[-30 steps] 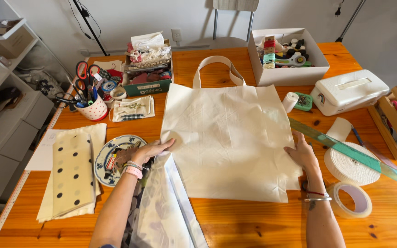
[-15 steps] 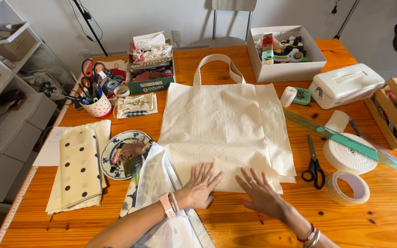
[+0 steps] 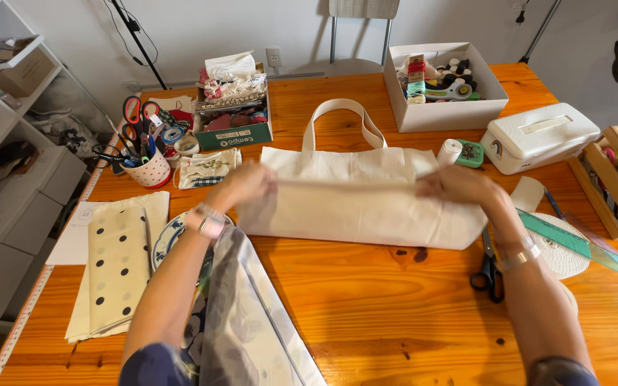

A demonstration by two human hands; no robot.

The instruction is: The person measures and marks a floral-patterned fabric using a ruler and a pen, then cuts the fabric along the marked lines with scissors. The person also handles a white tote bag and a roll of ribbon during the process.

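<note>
Both hands, left (image 3: 246, 184) and right (image 3: 458, 184), fingers pinching folded tote (image 3: 363, 196) edge. Behind tote: white box (image 3: 443, 114) holding spools; left of tote: cup (image 3: 148, 171) holding scissors.

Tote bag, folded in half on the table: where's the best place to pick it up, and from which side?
Probably the strap loop of the tote bag. It lies flat and open on the far side, clear of both hands, so come from above at the far edge.
</note>
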